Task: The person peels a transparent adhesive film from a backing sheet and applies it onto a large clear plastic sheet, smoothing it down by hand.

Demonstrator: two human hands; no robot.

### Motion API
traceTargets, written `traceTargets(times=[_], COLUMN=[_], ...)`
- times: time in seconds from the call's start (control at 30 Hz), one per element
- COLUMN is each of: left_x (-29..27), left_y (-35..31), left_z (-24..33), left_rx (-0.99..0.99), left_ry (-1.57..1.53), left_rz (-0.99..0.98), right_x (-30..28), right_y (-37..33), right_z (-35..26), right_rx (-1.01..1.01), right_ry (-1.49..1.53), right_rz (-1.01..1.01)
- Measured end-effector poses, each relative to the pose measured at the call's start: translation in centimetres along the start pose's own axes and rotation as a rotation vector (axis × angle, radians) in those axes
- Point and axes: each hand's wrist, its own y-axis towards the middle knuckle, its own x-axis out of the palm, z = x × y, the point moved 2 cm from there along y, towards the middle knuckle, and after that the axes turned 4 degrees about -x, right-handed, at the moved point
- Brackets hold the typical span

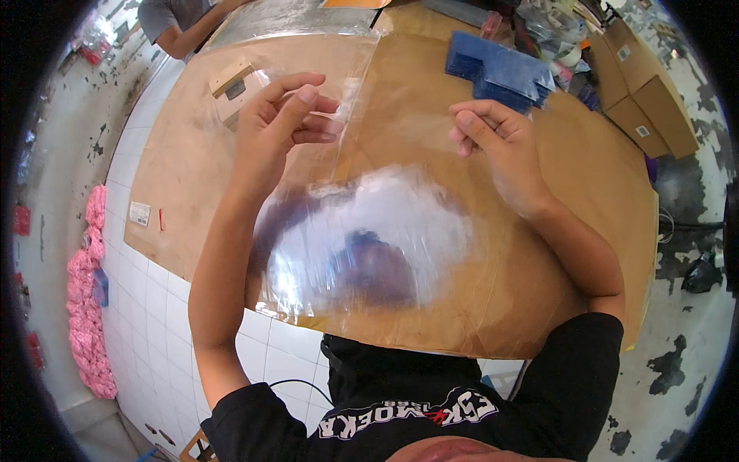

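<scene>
My left hand (289, 115) is raised over the left half of the table, its fingers bent but apart, with nothing visible in them. Just left of it sits a small pale wooden block (229, 83) with a dark slot. My right hand (500, 142) hovers over the right half, thumb pressed against curled fingers; whatever they may hold is too small or clear to make out. Beyond it lies a stack of blue plastic pieces (500, 71). Clear plastic sheeting (308, 269) covers part of the brown table top (462, 308) and reflects bright light.
Cardboard boxes (643, 96) stand at the far right beside a heap of plastic bags (550, 31). A white label (139, 213) lies near the table's left edge. Another person's arm (196, 35) rests at the far left. Pink bundles (86, 308) line the left side.
</scene>
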Motion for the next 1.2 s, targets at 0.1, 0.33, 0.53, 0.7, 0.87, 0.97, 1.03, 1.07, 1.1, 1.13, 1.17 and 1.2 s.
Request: traceTargets(times=[0.1, 0.33, 0.53, 0.7, 0.87, 0.97, 1.03, 1.07, 1.1, 1.13, 1.17, 1.2], left_x=[-0.8, -1.0, -1.0, -1.3, -0.5, -0.3, -0.2, -0.2, -0.1, -0.2, -0.3, -0.4], left_y=[0.4, 0.3, 0.2, 0.3, 0.0, -0.2, -0.3, -0.2, -0.2, -0.1, -0.1, 0.0], left_z=[-0.4, -0.6, -0.3, -0.5, -0.3, -0.5, -0.7, -0.7, -0.8, -0.9, -1.0, -1.2], left_rx=[-0.021, -0.064, -0.049, -0.052, -0.047, -0.078, -0.099, -0.108, -0.116, -0.126, -0.136, -0.146], left_ry=[-0.021, -0.033, -0.022, -0.015, 0.046, 0.039, 0.04, 0.045, 0.051, 0.055, 0.059, 0.063], left_rz=[-0.015, -0.034, -0.019, -0.028, -0.113, -0.216, -0.28, -0.311, -0.343, -0.356, -0.369, -0.382], right_x=[0.0, -0.1, -0.2, -0.3, -0.1, 0.0, 0.0, 0.1, 0.1, 0.2, 0.2, 0.3], right_y=[0.1, 0.1, 0.2, 0.2, 0.0, -0.3, -0.4, -0.4, -0.4, -0.4, -0.5, -0.5], right_z=[0.0, -0.1, 0.2, 0.5, 1.5, 1.8, 1.9, 2.0, 2.0, 2.0, 1.9, 1.9], right_rx=[-0.019, -0.046, -0.056, -0.062, 0.028, 0.1, 0.11, 0.102, 0.095, 0.092, 0.089, 0.086], right_ry=[0.018, -0.003, -0.005, -0.013, -0.008, -0.007, 0.003, 0.015, 0.027, 0.029, 0.031, 0.033], right_rz=[0.025, 0.035, 0.042, 0.048, 0.028, -0.004, -0.028, -0.038, -0.049, -0.059, -0.068, -0.078])
